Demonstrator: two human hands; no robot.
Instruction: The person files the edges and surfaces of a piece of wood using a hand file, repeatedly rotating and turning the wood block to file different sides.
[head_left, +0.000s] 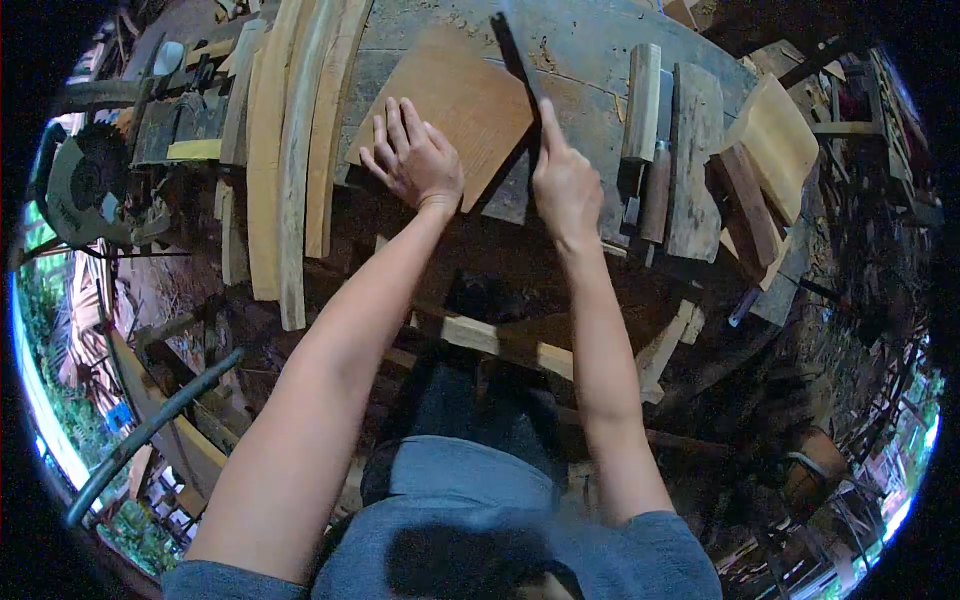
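A flat brown wooden board lies on the worn workbench. My left hand rests on the board's left part with its fingers spread. My right hand is wrapped round the near end of a long, dark, narrow tool, beside the board's right edge. The tool points away from me, its far end near the top of the view; its kind I cannot make out.
Long wooden strips lie left of the board. To the right are a wood block, a wooden-handled tool, a grey plank and a curved pale piece. A circular blade stands far left.
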